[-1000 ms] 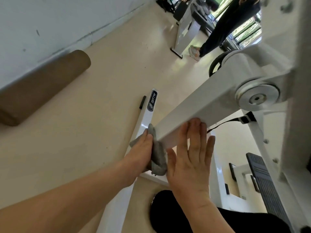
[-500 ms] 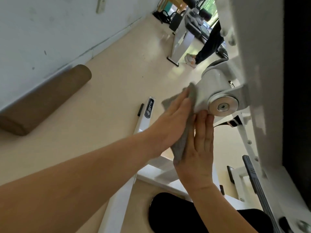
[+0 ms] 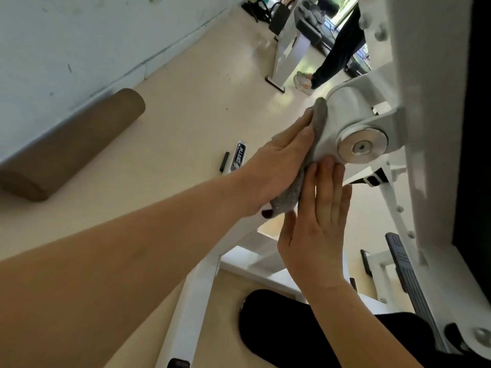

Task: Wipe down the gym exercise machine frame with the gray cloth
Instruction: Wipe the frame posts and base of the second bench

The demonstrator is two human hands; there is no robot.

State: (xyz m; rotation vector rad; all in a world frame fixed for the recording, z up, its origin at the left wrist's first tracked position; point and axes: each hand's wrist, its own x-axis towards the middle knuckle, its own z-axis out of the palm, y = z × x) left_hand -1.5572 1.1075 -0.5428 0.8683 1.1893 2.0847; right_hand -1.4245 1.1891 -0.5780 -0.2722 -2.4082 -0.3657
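1. Rests the right hand [image 3: 316,235] flat, fingers straight, holding nothing, fingertips on the hub [image 3: 345,110] of the frame [image 3: 425,181].
2. Presses the cloth [image 3: 289,197] against that hub with the left hand [image 3: 276,166], fingers extended, thumb at the cloth's lower end.
3. Works higher than a second ago: off the sloping beam, up on the hub. Suggests beam done, metal cap [image 3: 361,147] likely next.

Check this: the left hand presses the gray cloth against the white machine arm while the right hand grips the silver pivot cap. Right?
Not quite. In the head view the right hand grips nothing: it lies flat, fingers straight, on the white machine arm below the silver pivot cap. The left hand does press the gray cloth there.
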